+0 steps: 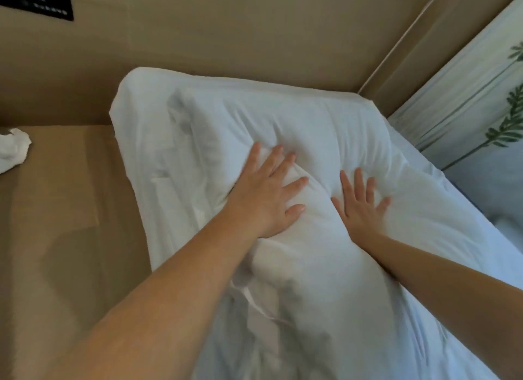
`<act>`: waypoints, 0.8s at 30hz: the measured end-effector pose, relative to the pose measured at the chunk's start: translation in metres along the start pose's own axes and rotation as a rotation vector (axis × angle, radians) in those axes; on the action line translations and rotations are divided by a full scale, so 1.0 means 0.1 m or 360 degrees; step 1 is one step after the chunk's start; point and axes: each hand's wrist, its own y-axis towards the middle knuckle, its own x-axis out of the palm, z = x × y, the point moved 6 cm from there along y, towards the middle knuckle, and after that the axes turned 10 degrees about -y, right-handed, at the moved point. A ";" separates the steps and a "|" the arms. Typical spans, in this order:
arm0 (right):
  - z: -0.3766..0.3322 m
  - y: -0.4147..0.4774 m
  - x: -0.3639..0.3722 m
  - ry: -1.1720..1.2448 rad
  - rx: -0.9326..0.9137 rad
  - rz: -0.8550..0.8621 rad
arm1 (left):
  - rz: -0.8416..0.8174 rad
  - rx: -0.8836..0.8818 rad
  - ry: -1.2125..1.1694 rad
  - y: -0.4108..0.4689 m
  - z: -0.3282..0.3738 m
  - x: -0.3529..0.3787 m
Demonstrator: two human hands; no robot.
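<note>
White pillow point(283, 124), seemingly pressed by both flat hands point(263, 201) point(360, 209).

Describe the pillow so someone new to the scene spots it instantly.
Start at the white bed in the brown-walled corner. The pillow lies on its end nearest the wall. Unlike the flat bed around it, it is puffy and dented under the left hand and right hand.
</note>
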 end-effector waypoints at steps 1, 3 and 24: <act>0.00 0.04 0.04 -0.0034 0.0010 -0.0028 | 0.0005 0.0030 -0.0005 0.06 0.00 0.02; -0.02 0.11 0.08 -0.0069 0.0006 -0.0119 | -0.0022 0.0059 -0.0034 0.16 -0.02 0.05; 0.24 -0.75 -0.82 0.0607 0.0733 -0.1027 | -0.0850 0.0219 0.0042 1.02 -0.26 -0.56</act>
